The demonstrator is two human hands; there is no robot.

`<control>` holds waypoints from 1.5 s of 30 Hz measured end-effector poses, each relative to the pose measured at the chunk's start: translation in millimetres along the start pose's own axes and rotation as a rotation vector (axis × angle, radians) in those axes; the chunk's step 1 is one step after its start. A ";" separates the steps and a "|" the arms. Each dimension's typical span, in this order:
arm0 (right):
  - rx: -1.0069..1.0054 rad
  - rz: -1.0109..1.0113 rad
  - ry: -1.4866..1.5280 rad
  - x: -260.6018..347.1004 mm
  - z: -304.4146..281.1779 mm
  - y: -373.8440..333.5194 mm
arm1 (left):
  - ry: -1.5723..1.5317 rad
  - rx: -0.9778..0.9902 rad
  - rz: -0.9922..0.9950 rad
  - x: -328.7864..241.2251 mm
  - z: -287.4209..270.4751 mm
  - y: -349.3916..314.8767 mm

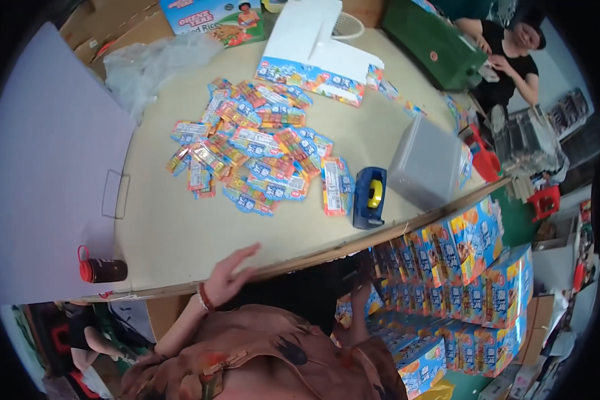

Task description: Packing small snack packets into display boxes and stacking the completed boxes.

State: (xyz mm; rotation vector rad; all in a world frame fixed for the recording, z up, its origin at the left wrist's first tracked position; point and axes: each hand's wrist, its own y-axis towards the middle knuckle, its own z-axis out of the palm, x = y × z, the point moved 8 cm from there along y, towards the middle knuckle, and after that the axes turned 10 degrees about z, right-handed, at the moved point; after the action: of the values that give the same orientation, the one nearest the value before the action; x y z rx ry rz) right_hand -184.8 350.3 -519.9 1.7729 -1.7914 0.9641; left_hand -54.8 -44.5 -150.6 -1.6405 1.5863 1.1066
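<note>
My left hand (228, 279) is at the table's front edge, fingers stretched out, with nothing in it. A red beaded bracelet circles that wrist. My right hand (361, 292) hangs below the table edge, beside stacked blue and orange printed boxes (440, 253); its fingers are hidden. On the table lies a loose heap of small flat candy packs (253, 143) with blue, yellow and red printing. One pack (338, 187) lies at the heap's right, next to a dark blue tape dispenser (370, 199) with a yellow core.
An unfolded printed carton (307, 50) and crumpled clear plastic (157, 67) lie at the far side. A grey plastic bin (425, 163) stands right of the dispenser, a dark red-lidded bottle (103, 270) at the near left. Another person (510, 63) works beyond a green machine (433, 50).
</note>
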 end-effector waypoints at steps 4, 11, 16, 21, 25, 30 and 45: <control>-0.582 -0.114 0.153 230.7 -136.7 -19.4 | 0.078 -0.334 -0.217 52.1 -71.4 -43.0; -0.492 -0.545 0.262 505.7 -179.7 29.0 | 0.224 -0.227 -0.041 81.2 -85.1 18.2; -0.187 -0.821 -0.229 644.8 -36.0 188.8 | 0.384 -0.242 -0.065 93.5 -93.7 23.3; -0.050 -0.511 -0.779 632.1 53.8 363.5 | 0.304 -0.281 -0.191 108.7 -103.6 3.7; -0.032 -0.484 -0.970 622.8 84.4 397.0 | 0.299 -0.320 -0.266 114.1 -111.5 1.8; -0.200 -0.582 -0.677 653.8 49.2 369.9 | 0.317 -0.441 -0.195 100.8 -131.1 32.6; 0.686 -0.752 0.120 673.4 59.9 -43.1 | -0.936 -0.861 -0.011 117.4 -154.5 103.7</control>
State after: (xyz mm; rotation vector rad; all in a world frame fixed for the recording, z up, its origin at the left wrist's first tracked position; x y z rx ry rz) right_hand -187.8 -146.7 -59.7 2.4323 -0.5964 1.3672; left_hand -139.6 -247.0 -165.9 -1.1881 0.4872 2.2913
